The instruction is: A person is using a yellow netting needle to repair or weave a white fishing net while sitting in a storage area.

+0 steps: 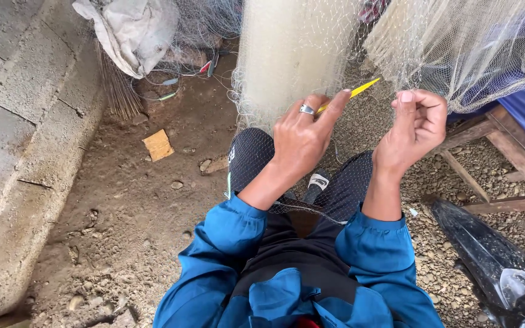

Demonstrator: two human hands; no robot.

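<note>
An outdoor net-mending spot in a rough yard, shown by pale fishing nets (293, 54) hanging in bundles over a dirt-and-gravel ground (141, 212), a concrete block wall (19, 121), a broom (116, 91) and a plain wooden frame (505, 152).

Both forearms reach forward from blue sleeves pushed back to the wrists, raised above the knees. The left hand (302, 140) shows its back, a ring on one finger, thumb and forefinger pinched together and pointing up to the right. The right hand (417, 124) is curled, palm turned inward, fingers folded loosely, the thumb pressed along the forefinger
</note>
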